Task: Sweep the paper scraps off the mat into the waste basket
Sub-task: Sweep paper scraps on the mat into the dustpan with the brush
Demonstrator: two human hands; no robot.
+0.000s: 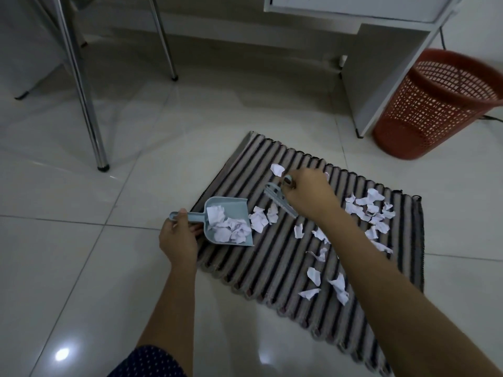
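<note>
1. We see a striped mat (277, 257) lying on a pale tiled floor (81, 254), angled across the view.
2. Left hand (178, 238) is closed around the handle of a small light-blue dustpan (239, 206); the pan's mouth rests on the mat's left edge, facing right.
3. The dustpan already carries a pile of crumpled white scraps.
4. Right hand (307, 194) is closed around a small light-blue brush (277, 198), held over the middle of the mat, just right of the dustpan.
5. Paper scraps (370, 213) are spread over the mat: a couple just at the pan's mouth, one beyond the right hand at the far side, a thick cluster toward the right edge, several more near the front edge.
6. Waste basket (435, 104), red-orange mesh plastic, stands on the floor past the mat's far right corner, well apart from both hands, just beside a white cabinet (381, 63).
7. Chrome chair legs (84, 104) stand on the floor far left.
8. A dotted dark sleeve or garment (147, 363) shows at the bottom edge; we cannot tell which.
</note>
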